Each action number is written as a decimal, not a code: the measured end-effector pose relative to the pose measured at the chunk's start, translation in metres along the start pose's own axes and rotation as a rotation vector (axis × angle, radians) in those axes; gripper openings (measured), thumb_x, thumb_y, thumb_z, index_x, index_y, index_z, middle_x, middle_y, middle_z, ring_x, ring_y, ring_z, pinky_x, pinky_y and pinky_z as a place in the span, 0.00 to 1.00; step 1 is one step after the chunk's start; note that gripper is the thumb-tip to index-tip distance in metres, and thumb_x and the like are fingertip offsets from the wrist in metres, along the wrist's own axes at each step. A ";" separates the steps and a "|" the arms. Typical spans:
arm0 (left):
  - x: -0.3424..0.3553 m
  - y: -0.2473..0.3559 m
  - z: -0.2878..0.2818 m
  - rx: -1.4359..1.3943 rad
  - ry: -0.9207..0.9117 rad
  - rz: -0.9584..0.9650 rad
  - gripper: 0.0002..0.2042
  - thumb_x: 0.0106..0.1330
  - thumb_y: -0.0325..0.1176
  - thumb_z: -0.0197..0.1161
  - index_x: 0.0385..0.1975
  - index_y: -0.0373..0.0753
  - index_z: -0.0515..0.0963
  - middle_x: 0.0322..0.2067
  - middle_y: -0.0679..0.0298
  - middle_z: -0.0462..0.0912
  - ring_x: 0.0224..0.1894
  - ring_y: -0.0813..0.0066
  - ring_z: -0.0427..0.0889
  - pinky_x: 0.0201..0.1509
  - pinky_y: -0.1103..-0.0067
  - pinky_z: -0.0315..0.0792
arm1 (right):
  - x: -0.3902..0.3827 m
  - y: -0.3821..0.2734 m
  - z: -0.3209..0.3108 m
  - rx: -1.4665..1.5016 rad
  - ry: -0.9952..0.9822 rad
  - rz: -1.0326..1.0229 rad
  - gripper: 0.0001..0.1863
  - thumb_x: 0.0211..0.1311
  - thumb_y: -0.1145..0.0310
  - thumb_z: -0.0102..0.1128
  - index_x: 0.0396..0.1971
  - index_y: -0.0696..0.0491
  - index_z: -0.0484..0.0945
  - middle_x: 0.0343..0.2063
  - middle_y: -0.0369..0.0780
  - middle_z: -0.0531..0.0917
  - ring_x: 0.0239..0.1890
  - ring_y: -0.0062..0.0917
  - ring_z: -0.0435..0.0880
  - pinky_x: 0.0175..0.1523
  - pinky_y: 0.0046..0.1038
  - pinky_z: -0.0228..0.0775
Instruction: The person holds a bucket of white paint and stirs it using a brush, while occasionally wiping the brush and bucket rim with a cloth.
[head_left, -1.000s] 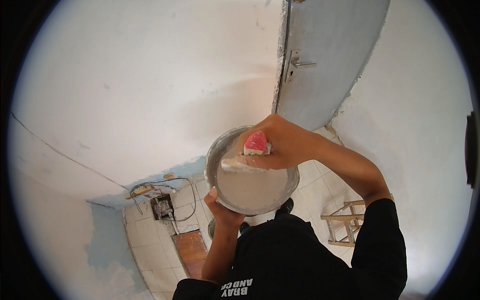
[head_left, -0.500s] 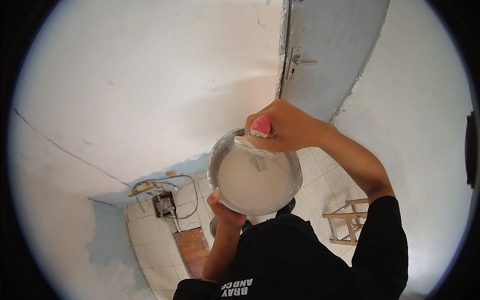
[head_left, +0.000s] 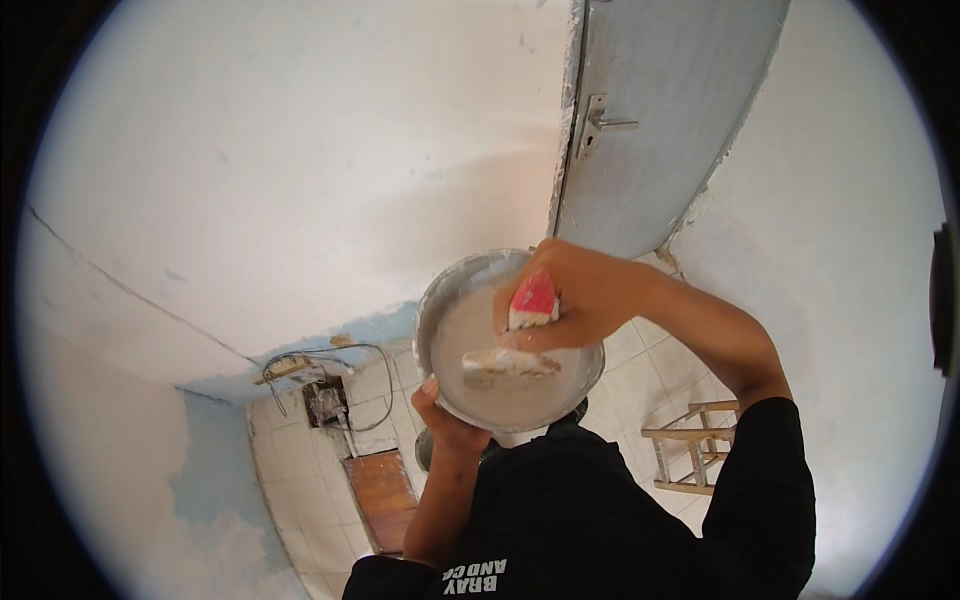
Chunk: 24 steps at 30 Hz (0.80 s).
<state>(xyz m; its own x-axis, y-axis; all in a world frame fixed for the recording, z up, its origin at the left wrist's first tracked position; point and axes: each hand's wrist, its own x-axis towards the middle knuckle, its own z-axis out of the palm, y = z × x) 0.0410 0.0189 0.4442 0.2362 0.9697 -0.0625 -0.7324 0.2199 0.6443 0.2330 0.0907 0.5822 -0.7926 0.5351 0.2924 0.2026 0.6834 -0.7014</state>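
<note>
My left hand [head_left: 452, 424] holds a round grey bucket [head_left: 427, 340] by its near-left rim, the thumb over the edge. Whitish paint [head_left: 512, 408], thin and milky, lies inside it. Wrapped in the fingers of my right hand [head_left: 588, 290] is a wide paintbrush [head_left: 534, 300], its red and white handle end pointing up out of the fist. The brush's head is low inside the bucket, at or in the paint; its lower edge is hard to make out.
A grey door [head_left: 668, 130] with a lever handle stands ahead. Patchy white walls [head_left: 300, 180] rise on both sides. On the tiled floor are a wooden stool [head_left: 690, 436] at right, a coiled cable [head_left: 385, 400] and a brown board [head_left: 382, 490] at left.
My right hand has lowered the paintbrush from the bucket's far rim toward the middle, down to the paint. The left hand keeps its hold on the bucket.
</note>
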 end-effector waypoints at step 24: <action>0.023 0.006 -0.005 -0.092 -0.034 0.038 0.36 0.54 0.57 0.50 0.58 0.36 0.65 0.53 0.57 0.73 0.54 0.64 0.73 0.53 0.71 0.71 | -0.029 -0.002 -0.052 0.101 0.727 0.260 0.09 0.60 0.67 0.62 0.28 0.58 0.79 0.21 0.34 0.79 0.22 0.13 0.78 0.25 0.15 0.72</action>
<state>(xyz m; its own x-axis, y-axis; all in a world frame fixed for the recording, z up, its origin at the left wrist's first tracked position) 0.0388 0.0435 0.4431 0.2277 0.9737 -0.0125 -0.7962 0.1936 0.5732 0.2856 0.0997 0.6090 -0.1437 0.8872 0.4384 0.2495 0.4612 -0.8515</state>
